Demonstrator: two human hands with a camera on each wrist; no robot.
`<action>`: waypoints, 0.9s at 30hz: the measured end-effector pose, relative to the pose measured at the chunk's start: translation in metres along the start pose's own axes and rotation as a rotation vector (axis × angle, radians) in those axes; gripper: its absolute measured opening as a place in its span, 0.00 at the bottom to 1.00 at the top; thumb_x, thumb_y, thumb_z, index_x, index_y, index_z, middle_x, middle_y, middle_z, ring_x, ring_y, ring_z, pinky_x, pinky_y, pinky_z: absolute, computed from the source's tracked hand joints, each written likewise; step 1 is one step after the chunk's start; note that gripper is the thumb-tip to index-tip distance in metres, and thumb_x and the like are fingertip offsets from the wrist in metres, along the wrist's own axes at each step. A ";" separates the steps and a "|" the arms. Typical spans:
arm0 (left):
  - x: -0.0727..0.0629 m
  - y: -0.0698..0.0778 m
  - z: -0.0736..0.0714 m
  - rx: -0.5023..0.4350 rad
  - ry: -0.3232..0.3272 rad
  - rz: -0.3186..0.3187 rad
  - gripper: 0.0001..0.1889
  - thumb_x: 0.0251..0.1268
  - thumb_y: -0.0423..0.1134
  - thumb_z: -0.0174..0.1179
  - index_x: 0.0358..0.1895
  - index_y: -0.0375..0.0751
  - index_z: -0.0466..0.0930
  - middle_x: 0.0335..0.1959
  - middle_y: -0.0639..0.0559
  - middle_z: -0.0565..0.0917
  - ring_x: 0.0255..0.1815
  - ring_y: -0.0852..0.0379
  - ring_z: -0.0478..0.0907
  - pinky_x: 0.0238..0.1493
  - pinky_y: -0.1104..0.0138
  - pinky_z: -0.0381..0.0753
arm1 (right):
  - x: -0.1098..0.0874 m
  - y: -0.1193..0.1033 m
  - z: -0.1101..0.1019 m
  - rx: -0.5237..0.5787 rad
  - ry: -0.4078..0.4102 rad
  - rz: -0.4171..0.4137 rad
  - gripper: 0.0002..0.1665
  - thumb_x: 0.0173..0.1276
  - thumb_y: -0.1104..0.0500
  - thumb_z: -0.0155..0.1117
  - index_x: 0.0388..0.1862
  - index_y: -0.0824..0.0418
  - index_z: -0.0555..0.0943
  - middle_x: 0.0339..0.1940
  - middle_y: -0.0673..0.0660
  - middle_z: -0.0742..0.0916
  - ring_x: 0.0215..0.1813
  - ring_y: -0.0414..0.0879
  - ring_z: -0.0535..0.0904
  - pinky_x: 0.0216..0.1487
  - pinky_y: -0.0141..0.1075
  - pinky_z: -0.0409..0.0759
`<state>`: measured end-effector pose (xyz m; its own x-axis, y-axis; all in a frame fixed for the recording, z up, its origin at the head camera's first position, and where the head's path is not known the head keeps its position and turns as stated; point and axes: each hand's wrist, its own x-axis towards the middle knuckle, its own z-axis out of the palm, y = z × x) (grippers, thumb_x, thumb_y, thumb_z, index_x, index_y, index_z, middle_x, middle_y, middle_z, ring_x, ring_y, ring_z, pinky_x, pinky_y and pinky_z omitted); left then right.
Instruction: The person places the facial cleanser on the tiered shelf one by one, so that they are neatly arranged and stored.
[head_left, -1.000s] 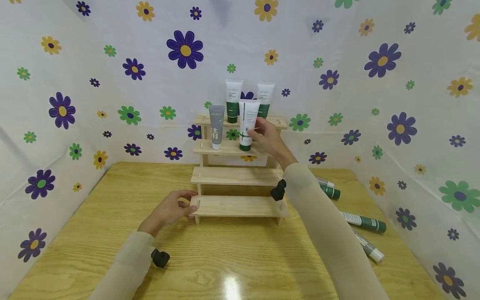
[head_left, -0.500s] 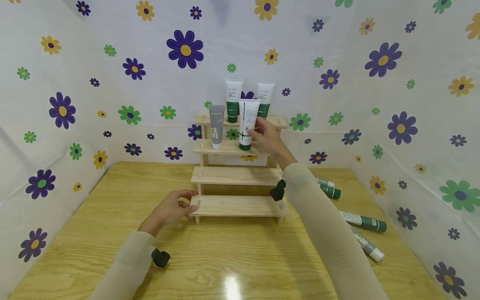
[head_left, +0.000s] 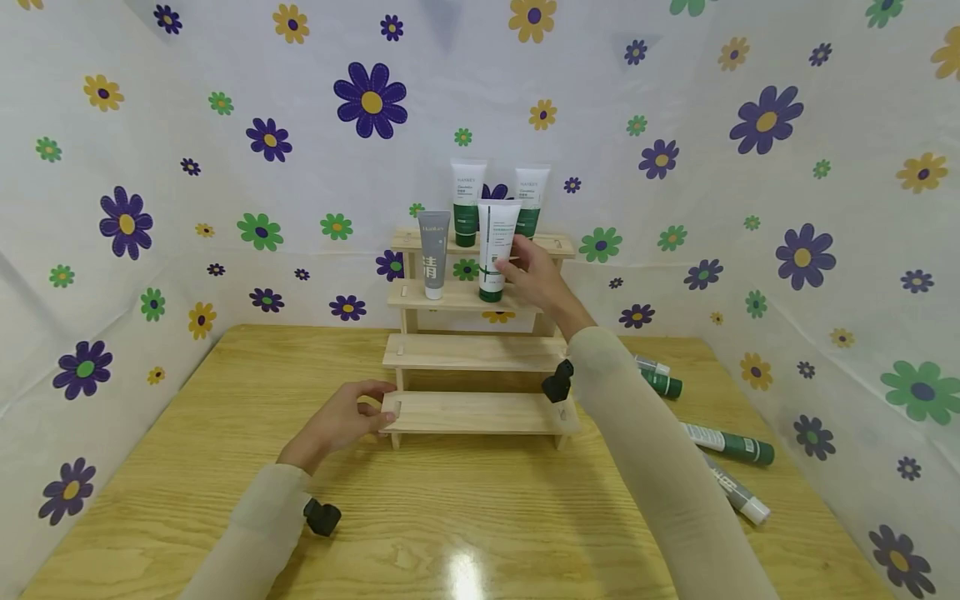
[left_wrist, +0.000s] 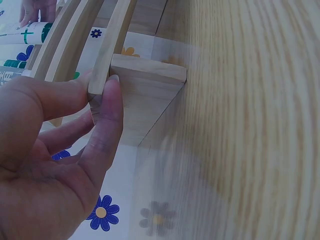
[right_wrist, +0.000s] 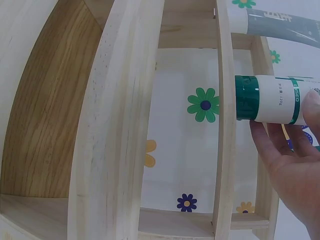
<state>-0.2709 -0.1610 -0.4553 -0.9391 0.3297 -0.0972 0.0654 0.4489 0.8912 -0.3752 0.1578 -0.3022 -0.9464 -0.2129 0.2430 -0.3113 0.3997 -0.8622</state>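
Note:
My right hand (head_left: 534, 273) holds a white squeeze tube (head_left: 498, 242) with a green cap, upright on the third step of a wooden tiered shelf (head_left: 472, 352). In the right wrist view the tube's green cap (right_wrist: 247, 97) is right at the shelf board, with my thumb and fingers about its body. My left hand (head_left: 341, 419) pinches the left end of the lowest step; the left wrist view shows thumb and index finger on the board's end (left_wrist: 103, 75). A grey tube (head_left: 433, 254) stands left of the white one.
On the top step stand two white-and-green tubes, one at left (head_left: 466, 202) and one at right (head_left: 531, 200), partly hidden. Several tubes lie at the table's right, among them a green-ended one (head_left: 738, 447) and a grey one (head_left: 742, 493). Flowered cloth (head_left: 300, 183) surrounds the wooden table (head_left: 247, 400).

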 end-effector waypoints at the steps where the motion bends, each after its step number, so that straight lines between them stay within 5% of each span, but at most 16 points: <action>1: 0.000 0.000 0.000 0.002 0.001 -0.002 0.26 0.73 0.33 0.64 0.71 0.34 0.71 0.58 0.35 0.77 0.42 0.56 0.84 0.43 0.59 0.89 | 0.000 0.000 0.000 0.000 -0.001 -0.002 0.28 0.81 0.60 0.57 0.77 0.57 0.68 0.71 0.61 0.79 0.68 0.57 0.76 0.76 0.49 0.72; 19: 0.001 0.000 0.000 -0.001 -0.004 -0.003 0.27 0.73 0.34 0.64 0.72 0.35 0.71 0.59 0.35 0.77 0.41 0.56 0.84 0.43 0.59 0.89 | -0.001 0.000 -0.004 -0.029 -0.025 0.023 0.29 0.81 0.58 0.56 0.78 0.56 0.66 0.72 0.62 0.78 0.69 0.58 0.76 0.76 0.51 0.72; 27: 0.000 -0.001 0.000 -0.008 -0.004 -0.001 0.27 0.73 0.33 0.64 0.72 0.36 0.71 0.64 0.35 0.75 0.40 0.56 0.84 0.43 0.59 0.89 | -0.012 -0.002 -0.023 -0.082 -0.062 0.020 0.33 0.80 0.55 0.59 0.80 0.57 0.64 0.73 0.64 0.76 0.69 0.61 0.77 0.70 0.52 0.78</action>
<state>-0.2711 -0.1614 -0.4567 -0.9378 0.3324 -0.0998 0.0616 0.4423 0.8948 -0.3646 0.1796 -0.2931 -0.9461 -0.2581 0.1955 -0.3006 0.4755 -0.8268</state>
